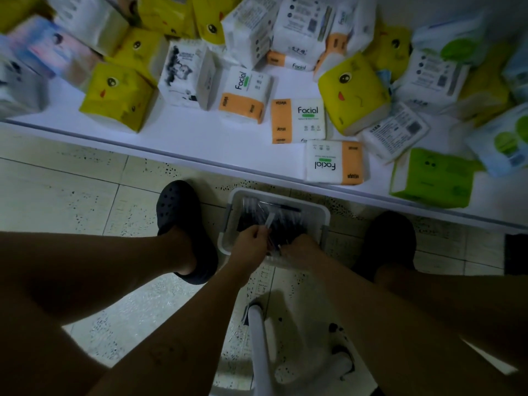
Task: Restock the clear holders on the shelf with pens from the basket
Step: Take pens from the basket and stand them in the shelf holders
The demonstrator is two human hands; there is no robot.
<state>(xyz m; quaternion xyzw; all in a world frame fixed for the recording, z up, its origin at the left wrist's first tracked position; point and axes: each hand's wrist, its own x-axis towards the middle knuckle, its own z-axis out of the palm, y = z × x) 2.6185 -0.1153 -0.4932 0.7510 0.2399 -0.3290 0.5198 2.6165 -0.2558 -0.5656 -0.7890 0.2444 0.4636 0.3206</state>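
Bare forearms (200, 310) are reaching down into the white basket (324, 214). Inside it, the left hand (253, 240) is pinching some of the pens (285, 221). The right hand (300, 248) is curling among them beside it, grip unclear.

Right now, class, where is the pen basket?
In the head view the basket sits on the floor, centre, between two dark clogs, below the white shelf; left hand and right hand reach in.
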